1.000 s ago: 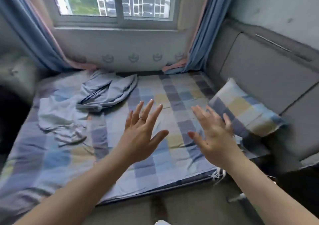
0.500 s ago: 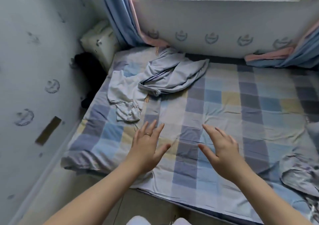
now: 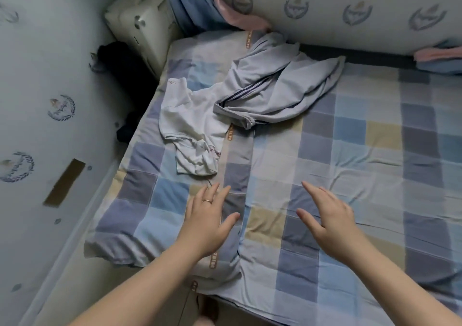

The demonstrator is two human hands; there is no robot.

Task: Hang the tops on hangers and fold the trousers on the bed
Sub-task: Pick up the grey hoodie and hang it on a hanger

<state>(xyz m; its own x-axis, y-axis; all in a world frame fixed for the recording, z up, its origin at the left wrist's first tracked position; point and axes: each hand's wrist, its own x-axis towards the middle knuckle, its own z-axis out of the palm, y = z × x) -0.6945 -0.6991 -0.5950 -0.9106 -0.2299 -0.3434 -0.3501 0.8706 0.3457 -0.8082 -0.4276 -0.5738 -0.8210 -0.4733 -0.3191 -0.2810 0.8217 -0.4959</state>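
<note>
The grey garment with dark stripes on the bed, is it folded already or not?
Not folded. The grey striped garment lies crumpled in a loose heap with uneven creases, its edge partly over the white top.

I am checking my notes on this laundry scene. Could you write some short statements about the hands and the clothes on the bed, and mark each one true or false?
1. The left hand and the right hand are open and hold nothing. True.
2. The white top hangs on a hanger. False: it lies crumpled on the bed.
3. The striped trousers lie partly over the white top. True.
4. The ring is on the right hand. False: it is on the left hand.
</note>
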